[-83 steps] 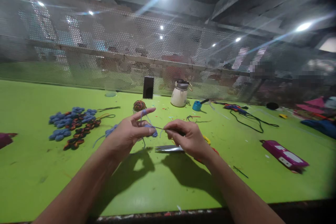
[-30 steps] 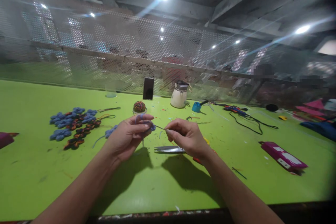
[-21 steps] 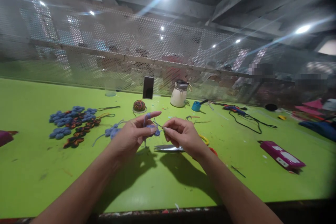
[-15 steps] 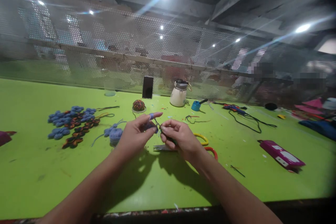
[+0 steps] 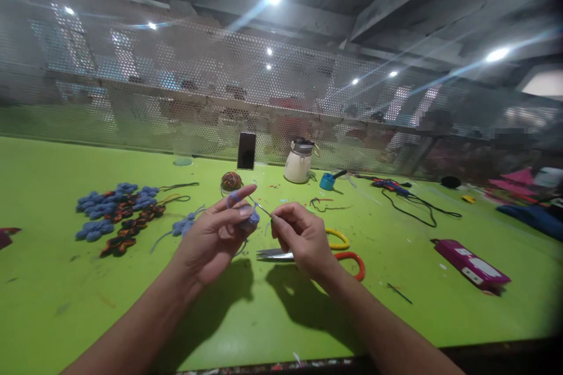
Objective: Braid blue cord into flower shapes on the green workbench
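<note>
My left hand (image 5: 215, 239) pinches a small blue crochet piece (image 5: 251, 218) between thumb and fingers, with blue yarn looped over the raised index finger. My right hand (image 5: 303, 239) is closed on a thin metal crochet hook (image 5: 263, 209) whose tip points into the blue piece. Both hands hover just above the green table (image 5: 88, 293). Scissors (image 5: 281, 255) with yellow and red handle loops lie on the table directly under my right hand.
A pile of blue and dark crochet flowers (image 5: 116, 211) lies at the left. A multicoloured yarn ball (image 5: 231, 180), phone (image 5: 246, 150), white jar (image 5: 298, 162) and blue cup (image 5: 328, 180) stand at the back. Black cables (image 5: 417, 211) and a pink case (image 5: 470, 255) lie at the right.
My hands drew together, then apart a little, working the hook in and out of the blue piece. The view shifted slightly, uncovering the scissors' handles.
</note>
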